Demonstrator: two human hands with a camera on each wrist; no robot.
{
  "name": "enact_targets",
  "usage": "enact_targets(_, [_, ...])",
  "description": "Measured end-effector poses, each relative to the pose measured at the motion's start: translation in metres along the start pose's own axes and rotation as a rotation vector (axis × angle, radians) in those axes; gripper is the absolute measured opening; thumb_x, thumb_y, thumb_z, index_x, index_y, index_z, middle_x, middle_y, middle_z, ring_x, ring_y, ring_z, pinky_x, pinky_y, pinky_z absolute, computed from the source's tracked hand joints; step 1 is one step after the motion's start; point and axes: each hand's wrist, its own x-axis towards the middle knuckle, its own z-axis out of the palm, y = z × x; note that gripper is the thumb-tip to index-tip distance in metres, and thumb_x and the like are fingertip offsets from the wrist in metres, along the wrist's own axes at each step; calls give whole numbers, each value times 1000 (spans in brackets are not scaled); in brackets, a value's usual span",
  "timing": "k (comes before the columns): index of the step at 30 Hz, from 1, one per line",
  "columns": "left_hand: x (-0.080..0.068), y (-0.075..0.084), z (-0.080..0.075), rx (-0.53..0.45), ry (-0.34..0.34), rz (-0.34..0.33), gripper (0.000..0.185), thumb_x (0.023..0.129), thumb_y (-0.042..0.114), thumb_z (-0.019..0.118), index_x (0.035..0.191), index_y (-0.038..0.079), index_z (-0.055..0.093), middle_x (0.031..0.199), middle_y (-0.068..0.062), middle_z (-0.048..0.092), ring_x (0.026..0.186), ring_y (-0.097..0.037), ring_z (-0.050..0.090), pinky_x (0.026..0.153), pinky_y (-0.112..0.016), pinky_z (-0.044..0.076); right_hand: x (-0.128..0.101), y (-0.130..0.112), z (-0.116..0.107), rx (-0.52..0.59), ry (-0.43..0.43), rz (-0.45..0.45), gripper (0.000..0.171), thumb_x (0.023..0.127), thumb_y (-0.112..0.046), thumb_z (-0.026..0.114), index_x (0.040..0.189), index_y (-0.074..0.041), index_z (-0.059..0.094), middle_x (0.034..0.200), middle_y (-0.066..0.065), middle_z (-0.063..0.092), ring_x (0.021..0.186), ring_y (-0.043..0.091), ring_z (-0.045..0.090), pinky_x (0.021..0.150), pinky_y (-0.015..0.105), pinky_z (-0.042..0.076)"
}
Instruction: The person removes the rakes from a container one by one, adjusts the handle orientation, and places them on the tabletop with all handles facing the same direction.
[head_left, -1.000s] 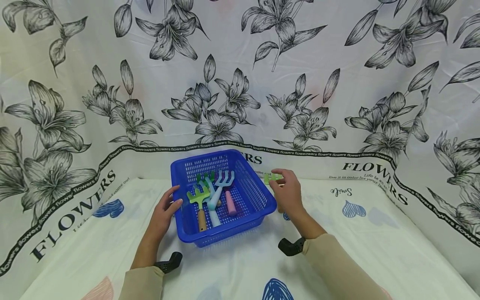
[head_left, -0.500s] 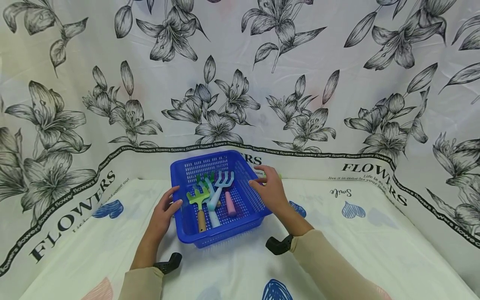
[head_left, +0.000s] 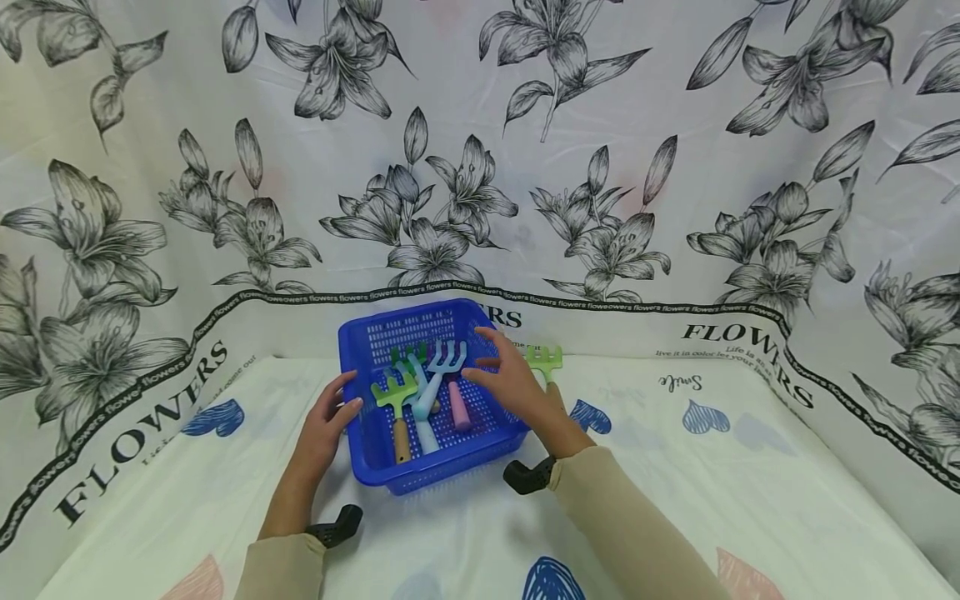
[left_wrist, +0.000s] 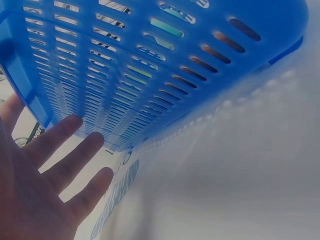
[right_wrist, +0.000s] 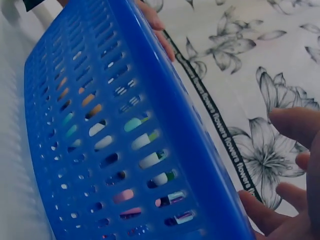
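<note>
A person sits at a table covered in a white cloth with blue hearts, a lily-printed sheet hanging behind it. In the middle of the table stands a blue slotted basket (head_left: pixel 431 400). Inside it lie several small toy garden rakes: a green rake (head_left: pixel 397 400) with a wooden handle on the left, a light blue rake (head_left: pixel 442 367) leaning across it, and a pink handle (head_left: pixel 458 405) toward the right.

The left hand (head_left: pixel 326 425) rests against the basket's left wall, thumb touching the rim; the left wrist view shows its fingers straight and slightly spread along the slotted side. The right hand (head_left: pixel 510 379) hovers over the basket's right rim, fingers loose and spread, pinching nothing; in the right wrist view its fingertips (right_wrist: pixel 260 210) sit just beside the basket's upper edge.

Another green rake (head_left: pixel 544 360) lies on the cloth just outside the basket, right behind the right hand, its tines pointing toward the backdrop. Both forearms wear beige sleeves, each with a black camera mount at the wrist.
</note>
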Motion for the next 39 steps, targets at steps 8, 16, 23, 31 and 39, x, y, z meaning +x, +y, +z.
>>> enact_targets(8, [1,-2,-2,13,9,21,61,98,43,50,153,26,29,157,-17,25,139,-46,27,105,-64,27,8,3,1,-48,-152,56,69,92,-29,68,151,-25,33,149,7,41,126,30,51,97,52,46])
enact_targets(16, [2,-1,-1,2,2,18,62,98,44,50,153,26,28,157,-17,25,139,-46,27,105,-65,27,15,10,2,-40,-256,80,63,94,-26,65,149,-21,36,143,15,47,129,37,46,101,56,40])
enact_targets(23, [3,-3,2,-1,3,16,61,98,42,50,153,28,29,156,-17,27,138,-45,29,104,-64,29,13,10,6,-189,-388,120,58,93,-29,65,146,-18,43,137,13,54,131,35,44,105,57,34])
enact_targets(31, [4,-5,3,-13,4,42,58,100,38,50,153,25,30,153,-22,30,136,-46,33,103,-65,30,11,11,8,-265,-555,184,66,91,-40,65,148,-19,41,139,7,53,135,30,40,109,56,28])
enact_targets(39, [1,-4,0,2,4,36,59,100,39,49,153,24,29,154,-21,29,136,-47,31,103,-66,29,14,12,11,-327,-664,241,66,90,-43,64,148,-19,42,139,3,53,137,28,36,111,54,26])
